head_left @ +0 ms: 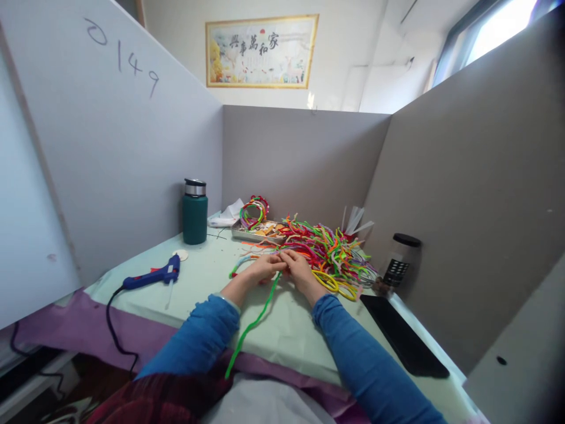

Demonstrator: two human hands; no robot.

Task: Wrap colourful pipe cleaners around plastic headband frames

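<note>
Close together over the middle of the table, my left hand (263, 268) and my right hand (299, 270) meet at the fingertips. A green pipe cleaner (260, 314) is pinched between them, its long end trailing down toward my lap. What the fingertips do with its upper end is too small to make out. Just left of my left hand lies a curved, multicoloured pipe-cleaner piece (235, 269), partly covered by the hand. Beyond my right hand spreads a tangled pile of coloured pipe cleaners (338, 250), with yellow loops (326, 281) beside my right wrist.
A blue glue gun (152, 277) with its cord lies left. A green bottle (195, 218) stands behind it. At the back, a metal tray (247, 235) holds small pieces and wound rings (255, 212). A dark flat object (404, 335) and a clear jar (401, 262) are right. Partitions surround the table.
</note>
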